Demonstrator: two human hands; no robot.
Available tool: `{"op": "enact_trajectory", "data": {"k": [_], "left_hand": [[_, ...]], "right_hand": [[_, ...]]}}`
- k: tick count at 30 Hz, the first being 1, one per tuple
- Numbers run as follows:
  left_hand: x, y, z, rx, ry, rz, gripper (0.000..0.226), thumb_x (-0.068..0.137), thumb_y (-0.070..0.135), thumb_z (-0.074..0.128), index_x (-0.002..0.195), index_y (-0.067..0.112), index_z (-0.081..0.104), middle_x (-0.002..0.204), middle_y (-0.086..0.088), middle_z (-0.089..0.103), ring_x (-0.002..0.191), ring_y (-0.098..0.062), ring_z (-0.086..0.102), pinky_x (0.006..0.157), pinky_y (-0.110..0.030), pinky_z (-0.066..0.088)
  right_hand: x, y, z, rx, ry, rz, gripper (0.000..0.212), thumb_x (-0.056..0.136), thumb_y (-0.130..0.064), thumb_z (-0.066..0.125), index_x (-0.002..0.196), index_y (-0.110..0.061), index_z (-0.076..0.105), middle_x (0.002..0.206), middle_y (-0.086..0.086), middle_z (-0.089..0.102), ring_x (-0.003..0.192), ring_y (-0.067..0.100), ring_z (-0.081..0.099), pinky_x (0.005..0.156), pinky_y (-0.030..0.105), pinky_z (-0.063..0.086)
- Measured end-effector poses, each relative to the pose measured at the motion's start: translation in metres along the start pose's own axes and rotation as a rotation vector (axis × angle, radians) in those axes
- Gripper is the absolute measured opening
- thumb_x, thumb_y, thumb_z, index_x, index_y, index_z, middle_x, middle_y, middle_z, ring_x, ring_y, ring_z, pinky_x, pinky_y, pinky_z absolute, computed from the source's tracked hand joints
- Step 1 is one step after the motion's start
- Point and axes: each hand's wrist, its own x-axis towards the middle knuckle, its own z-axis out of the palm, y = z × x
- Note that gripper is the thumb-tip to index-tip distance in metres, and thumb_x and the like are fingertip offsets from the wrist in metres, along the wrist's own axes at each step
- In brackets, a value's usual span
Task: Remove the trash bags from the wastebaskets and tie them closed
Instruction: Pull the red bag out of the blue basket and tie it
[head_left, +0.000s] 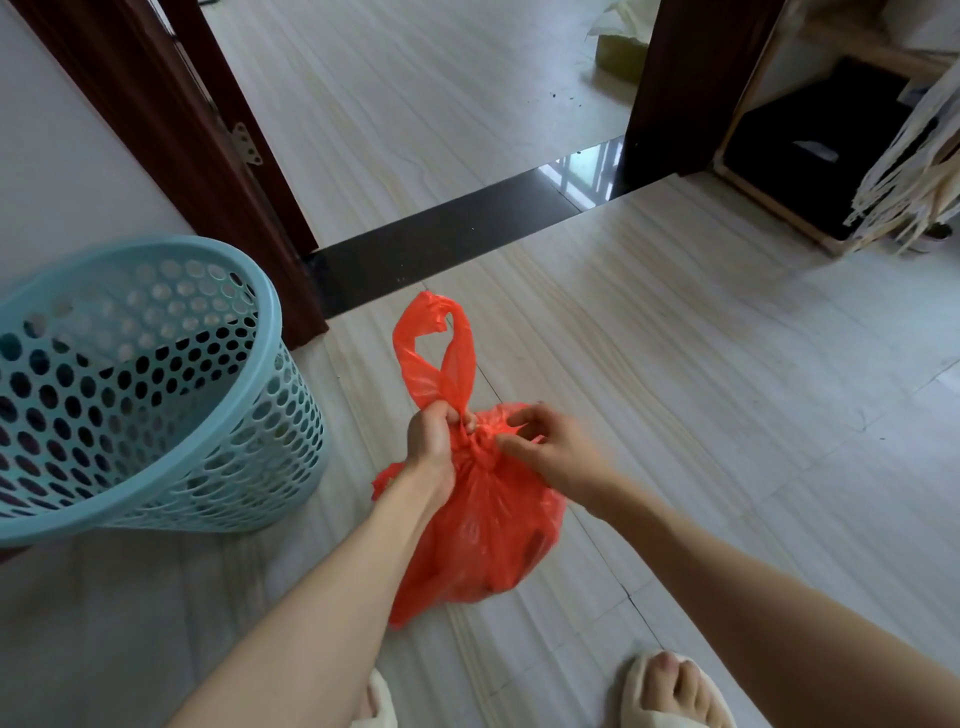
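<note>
1. The red trash bag (480, 525) sits on the tiled floor (701, 415), right of the blue perforated wastebasket (150, 384).
2. The left hand (434, 441) grips the bag's handle loop (441, 353) just above the knot (483, 441).
3. The right hand (550, 447) pinches plastic beside the knot.

Pale striped floor tiles (727, 364) meet a dark threshold strip (441, 244) between dark wooden door frames (171, 130). A wooden shelf (779, 208) stands right. Cream slippers (670, 696) cover the feet.
</note>
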Motion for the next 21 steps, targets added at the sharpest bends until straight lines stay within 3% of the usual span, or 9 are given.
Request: {"op": "enact_trajectory", "data": {"k": [3, 6, 8, 10, 13, 17, 19, 21], "left_hand": [[-0.003, -0.007, 0.006, 0.028, -0.018, -0.009, 0.030, 0.077, 0.000, 0.025, 0.051, 0.010, 0.035, 0.035, -0.001, 0.037, 0.035, -0.016, 0.039, 0.051, -0.028, 0.033], [0.000, -0.008, 0.004, 0.030, -0.002, -0.004, 0.030, 0.076, 0.000, 0.026, 0.050, 0.010, 0.036, 0.036, -0.002, 0.037, 0.045, -0.020, 0.038, 0.053, -0.029, 0.033], [0.003, -0.009, 0.001, 0.043, 0.010, 0.015, 0.032, 0.074, 0.000, 0.029, 0.045, 0.009, 0.038, 0.038, -0.002, 0.039, 0.050, -0.021, 0.036, 0.054, -0.028, 0.033], [0.005, -0.009, 0.000, 0.064, 0.010, 0.026, 0.034, 0.073, 0.002, 0.032, 0.041, 0.011, 0.041, 0.040, -0.001, 0.041, 0.052, -0.019, 0.038, 0.055, -0.027, 0.033], [0.001, -0.008, 0.002, 0.098, -0.026, 0.020, 0.034, 0.078, 0.007, 0.034, 0.045, 0.014, 0.037, 0.039, 0.004, 0.039, 0.048, -0.014, 0.036, 0.053, -0.025, 0.031], [0.001, -0.008, -0.003, 0.194, 0.006, 0.035, 0.040, 0.091, 0.018, 0.042, 0.051, 0.017, 0.039, 0.038, 0.006, 0.042, 0.041, -0.012, 0.043, 0.048, -0.024, 0.035], [0.008, -0.011, -0.010, 0.405, 0.079, 0.090, 0.043, 0.096, 0.028, 0.041, 0.056, 0.013, 0.050, 0.052, -0.003, 0.054, 0.055, -0.020, 0.054, 0.058, -0.029, 0.041], [0.012, -0.011, -0.014, 0.706, 0.191, 0.115, 0.047, 0.096, 0.037, 0.037, 0.084, 0.002, 0.065, 0.089, -0.017, 0.066, 0.090, -0.031, 0.061, 0.084, -0.035, 0.046]], "right_hand": [[0.000, 0.000, 0.011, -0.099, -0.046, 0.005, 0.030, 0.080, -0.026, 0.068, 0.107, -0.014, 0.062, 0.080, -0.002, 0.057, 0.071, 0.008, 0.050, 0.058, 0.011, 0.036], [0.003, 0.004, 0.017, -0.079, 0.017, 0.005, 0.024, 0.080, -0.023, 0.068, 0.098, -0.009, 0.062, 0.078, -0.003, 0.060, 0.069, 0.008, 0.051, 0.058, 0.011, 0.036], [0.005, 0.004, 0.019, -0.102, 0.042, 0.013, 0.016, 0.081, -0.024, 0.067, 0.087, -0.010, 0.060, 0.066, -0.008, 0.051, 0.062, 0.007, 0.047, 0.053, 0.010, 0.036], [0.006, 0.003, 0.021, -0.087, 0.048, 0.042, 0.019, 0.082, -0.024, 0.066, 0.074, -0.013, 0.053, 0.061, -0.007, 0.047, 0.057, 0.007, 0.045, 0.053, 0.014, 0.036], [0.008, 0.005, 0.019, 0.034, 0.007, 0.110, 0.025, 0.083, -0.022, 0.064, 0.067, -0.015, 0.047, 0.060, -0.001, 0.053, 0.058, 0.015, 0.055, 0.070, 0.040, 0.052], [0.002, 0.000, 0.018, 0.092, -0.089, 0.139, 0.023, 0.088, -0.015, 0.055, 0.067, -0.013, 0.046, 0.065, 0.003, 0.057, 0.060, 0.018, 0.059, 0.072, 0.039, 0.056], [0.000, -0.001, 0.020, -0.005, -0.077, 0.102, 0.023, 0.088, -0.014, 0.047, 0.065, -0.014, 0.042, 0.067, 0.004, 0.056, 0.061, 0.020, 0.059, 0.067, 0.036, 0.054], [0.000, 0.000, 0.018, -0.256, -0.047, -0.012, 0.028, 0.087, -0.018, 0.043, 0.061, -0.017, 0.035, 0.060, -0.001, 0.048, 0.056, 0.015, 0.049, 0.056, 0.033, 0.041]]}}
